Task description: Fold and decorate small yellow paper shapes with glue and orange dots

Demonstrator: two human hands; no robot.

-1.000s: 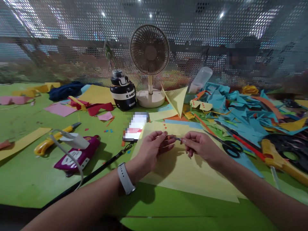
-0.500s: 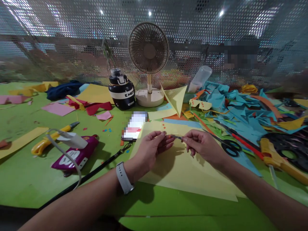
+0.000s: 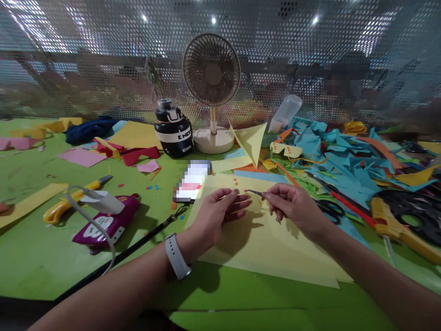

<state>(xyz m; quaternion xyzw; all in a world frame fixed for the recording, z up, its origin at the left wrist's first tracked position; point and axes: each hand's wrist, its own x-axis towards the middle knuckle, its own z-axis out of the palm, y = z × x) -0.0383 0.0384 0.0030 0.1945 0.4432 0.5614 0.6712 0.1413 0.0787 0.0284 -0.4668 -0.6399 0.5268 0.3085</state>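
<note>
**Thin dark tool (image 3: 255,192) in right hand (image 3: 294,207), tip toward left hand (image 3: 213,218)**

Green table (image 3: 255,301), pale yellow sheet (image 3: 282,257) on it, under both hands. Sheet is flat and plain, with slightly uneven lower edges.

Left hand: over sheet's left part, fingers loosely parted, palm turned toward the other hand. Nothing visible held; can't tell if thumb touches index.

Right hand: over sheet's right part, thumb and fingers pinching the tool near its right end; other fingers curled below.

Tool: in the gap between the hands, above the sheet. Long axis roughly side to side, running left and a bit away from the right fingertips. Right hand has it; free tip sits just beside the left fingertips. Looks slim, dark, slightly bent near the tip, maybe tweezers.

Smallest: orange bit (image 3: 245,190) at the tool's tip; too small to tell if gripped. Orange pieces (image 3: 236,182) in a short row beyond the left fingertips.
</note>
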